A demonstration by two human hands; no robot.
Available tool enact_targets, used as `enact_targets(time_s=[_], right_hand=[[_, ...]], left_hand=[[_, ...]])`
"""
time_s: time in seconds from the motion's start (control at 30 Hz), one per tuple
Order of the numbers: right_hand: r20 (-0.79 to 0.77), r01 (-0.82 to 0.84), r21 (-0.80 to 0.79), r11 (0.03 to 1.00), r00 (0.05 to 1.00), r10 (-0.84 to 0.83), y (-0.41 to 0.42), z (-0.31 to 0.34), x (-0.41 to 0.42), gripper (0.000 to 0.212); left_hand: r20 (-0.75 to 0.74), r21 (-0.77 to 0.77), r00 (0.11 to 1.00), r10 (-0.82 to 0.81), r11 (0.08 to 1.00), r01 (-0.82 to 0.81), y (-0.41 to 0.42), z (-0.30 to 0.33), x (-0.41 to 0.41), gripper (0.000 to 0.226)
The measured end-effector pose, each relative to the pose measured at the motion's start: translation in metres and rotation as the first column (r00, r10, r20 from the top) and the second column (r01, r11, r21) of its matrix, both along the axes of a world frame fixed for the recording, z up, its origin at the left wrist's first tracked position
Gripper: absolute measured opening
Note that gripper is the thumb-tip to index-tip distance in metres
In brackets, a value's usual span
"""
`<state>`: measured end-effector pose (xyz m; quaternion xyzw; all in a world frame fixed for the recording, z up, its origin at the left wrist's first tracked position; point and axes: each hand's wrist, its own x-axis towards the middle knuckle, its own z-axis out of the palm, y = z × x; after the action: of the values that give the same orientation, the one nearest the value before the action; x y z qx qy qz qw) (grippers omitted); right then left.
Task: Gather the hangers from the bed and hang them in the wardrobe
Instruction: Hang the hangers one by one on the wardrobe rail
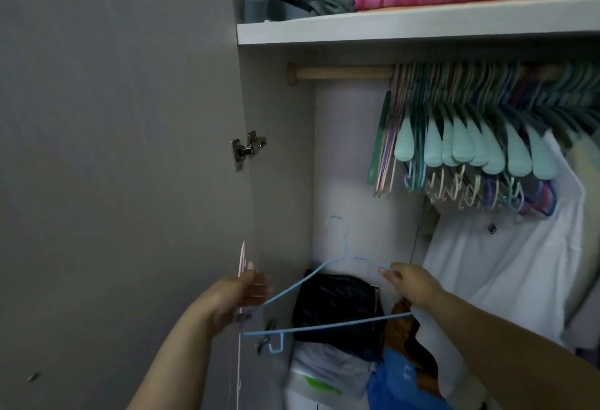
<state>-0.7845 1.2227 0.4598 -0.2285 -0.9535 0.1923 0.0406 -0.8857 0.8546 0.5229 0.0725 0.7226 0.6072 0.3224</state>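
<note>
While right hand [410,286] pinches one blue hanger [311,309], left hand [240,296] grips pink hangers [242,257].

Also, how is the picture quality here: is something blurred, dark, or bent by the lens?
Head view: dim, flat light, no glare; the door at left is a dull grey. The left hand is smeared by motion, and the blue hanger fades out near its hook. The wide lens tilts the shelf and bows the rod. The hanging hangers are fairly sharp.

Wooden rail [344,72]: left stretch bare, open space beneath it down to the black bag [337,305]. Right stretch packed with hung hangers [470,136]; shelf [415,29] close above; open door [113,149] bounds left.
</note>
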Motion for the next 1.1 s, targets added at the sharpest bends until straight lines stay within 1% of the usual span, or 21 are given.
enact_targets(time_s=[0.1,0.17,0.23,0.3,0.33,0.37,0.4,0.43,0.47,0.53,0.57,0.63,0.7,0.77,0.87,0.93,1.03,1.1], right_hand=[[0.064,0.069,0.061,0.996,0.995,-0.073,0.029,-0.002,0.029,0.041],[0.119,0.070,0.106,0.992,0.989,-0.083,0.035,0.004,0.041,0.040],[0.222,0.039,0.106,0.994,0.973,-0.062,0.030,0.009,0.039,0.031],[0.334,-0.019,0.054,0.998,0.943,0.000,0.011,0.011,0.029,0.019],[0.355,-0.035,-0.008,0.999,0.934,0.035,-0.002,0.012,0.024,0.016],[0.335,-0.030,-0.127,0.991,0.940,0.071,-0.017,0.015,0.020,0.021],[0.275,-0.005,-0.288,0.958,0.957,0.088,-0.036,0.020,0.017,0.034],[0.201,0.012,-0.433,0.901,0.976,0.083,-0.054,0.027,0.014,0.045],[0.113,0.001,-0.523,0.852,0.991,0.069,-0.071,0.034,0.008,0.053],[-0.055,-0.039,-0.578,0.815,0.998,0.009,-0.099,0.049,-0.005,0.057],[-0.134,-0.059,-0.616,0.785,0.990,-0.031,-0.113,0.059,-0.011,0.054],[-0.272,-0.110,-0.681,0.724,0.956,-0.111,-0.134,0.080,-0.021,0.046],[-0.376,-0.139,-0.684,0.716,0.908,-0.183,-0.148,0.099,-0.031,0.041],[-0.448,-0.163,-0.647,0.744,0.872,-0.199,-0.156,0.119,-0.044,0.039],[-0.522,-0.187,-0.600,0.778,0.828,-0.204,-0.153,0.152,-0.075,0.049],[-0.584,-0.177,-0.562,0.808,0.777,-0.236,-0.144,0.179,-0.100,0.052],[-0.687,-0.130,-0.448,0.884,0.683,-0.248,-0.125,0.225,-0.131,0.049],[-0.706,-0.072,-0.361,0.930,0.673,-0.222,-0.110,0.249,-0.149,0.043]], left_hand=[[-0.114,-0.053,0.993,0.036,0.998,-0.042,0.002,-0.003,-0.001,0.044],[-0.150,-0.060,0.985,0.081,0.994,-0.091,0.007,-0.004,-0.003,0.046],[-0.081,-0.037,0.989,0.127,0.991,-0.130,0.011,-0.005,-0.006,0.062],[0.028,-0.011,0.989,0.143,0.990,-0.143,0.014,-0.010,-0.009,0.079],[0.070,-0.014,0.987,0.143,0.990,-0.143,0.015,-0.014,-0.011,0.082],[0.104,-0.021,0.983,0.150,0.989,-0.149,0.016,-0.019,-0.012,0.081],[0.133,-0.025,0.977,0.168,0.986,-0.166,0.017,-0.025,-0.012,0.075],[0.165,-0.022,0.968,0.190,0.982,-0.189,0.017,-0.031,-0.012,0.066],[0.197,-0.013,0.959,0.202,0.979,-0.204,0.016,-0.037,-0.012,0.057],[0.256,0.013,0.953,0.163,0.985,-0.172,0.012,-0.046,-0.010,0.046],[0.276,0.031,0.953,0.125,0.990,-0.138,0.011,-0.048,-0.009,0.044],[0.269,0.053,0.960,0.085,0.993,-0.103,0.009,-0.049,-0.005,0.043],[0.218,0.059,0.972,0.089,0.993,-0.104,0.008,-0.043,-0.002,0.043],[0.169,0.070,0.981,0.096,0.992,-0.109,0.007,-0.035,-0.001,0.046],[0.094,0.100,0.989,0.118,0.987,-0.127,0.005,-0.024,0.000,0.048],[0.053,0.130,0.991,0.125,0.983,-0.131,0.005,-0.015,0.000,0.049],[0.008,0.206,0.992,0.126,0.971,-0.125,0.005,-0.002,-0.003,0.052],[0.000,0.285,0.988,0.155,0.947,-0.148,0.008,0.008,-0.005,0.052]])
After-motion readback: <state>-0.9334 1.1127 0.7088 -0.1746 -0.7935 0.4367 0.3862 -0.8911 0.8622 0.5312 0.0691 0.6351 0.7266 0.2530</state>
